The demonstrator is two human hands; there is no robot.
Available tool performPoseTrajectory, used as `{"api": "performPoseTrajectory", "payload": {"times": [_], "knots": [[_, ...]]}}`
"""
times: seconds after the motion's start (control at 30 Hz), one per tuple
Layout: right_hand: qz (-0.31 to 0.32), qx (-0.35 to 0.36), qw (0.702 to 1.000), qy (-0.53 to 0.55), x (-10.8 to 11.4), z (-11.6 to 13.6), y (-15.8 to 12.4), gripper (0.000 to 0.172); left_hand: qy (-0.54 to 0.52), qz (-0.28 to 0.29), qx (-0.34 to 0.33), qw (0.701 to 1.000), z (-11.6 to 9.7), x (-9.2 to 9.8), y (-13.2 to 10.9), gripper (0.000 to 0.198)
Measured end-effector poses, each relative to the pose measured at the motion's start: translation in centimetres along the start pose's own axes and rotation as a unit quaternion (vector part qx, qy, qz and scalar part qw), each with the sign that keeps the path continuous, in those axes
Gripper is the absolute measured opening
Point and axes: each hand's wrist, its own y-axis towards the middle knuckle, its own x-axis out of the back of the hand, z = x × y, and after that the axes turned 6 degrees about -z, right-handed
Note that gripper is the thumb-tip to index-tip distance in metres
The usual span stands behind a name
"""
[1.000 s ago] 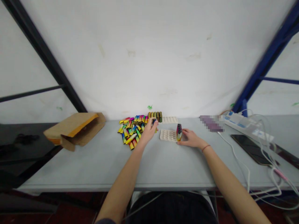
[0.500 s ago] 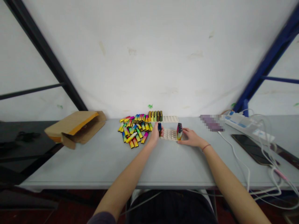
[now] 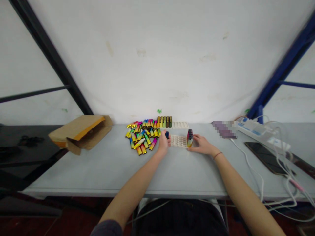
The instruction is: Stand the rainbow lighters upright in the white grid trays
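My left hand (image 3: 164, 142) is closed around a dark blue lighter (image 3: 167, 134), at the left end of a white tray with round holes (image 3: 179, 141). A row of dark-topped lighters (image 3: 190, 138) stands upright at that tray's right end. My right hand (image 3: 202, 144) rests beside this row, fingers apart, its fingertips at the row and the tray's right edge. Left of my left hand lies a pile of shiny multicoloured metal sleeves (image 3: 141, 136). Behind, a second white tray (image 3: 180, 125) has upright gold-topped pieces (image 3: 164, 121) on its left part.
An open brown paper bag (image 3: 78, 132) lies at the left of the grey table (image 3: 103, 173). On the right are a blurred purple phone (image 3: 223, 129), a dark phone (image 3: 264, 157), a white power strip (image 3: 262, 132) and white cables.
The dark blue lighter in my left hand has tilted and sits lower within the fingers. My right hand stays beside the row. The view has shifted slightly.
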Motion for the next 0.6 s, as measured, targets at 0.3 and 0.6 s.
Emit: {"api": "performPoseTrajectory", "payload": {"times": [0.3,0.6], "knots": [[-0.036,0.022,0.999,-0.033,-0.4,-0.4,0.9,0.072,-0.011,-0.014,0.016,1.000,-0.4,-0.3,0.1,0.041],[-0.038,0.033,0.999,-0.019,-0.7,-0.8,1.1,0.070,-0.015,-0.017,-0.012,1.000,-0.2,0.2,0.3,0.050]]}}
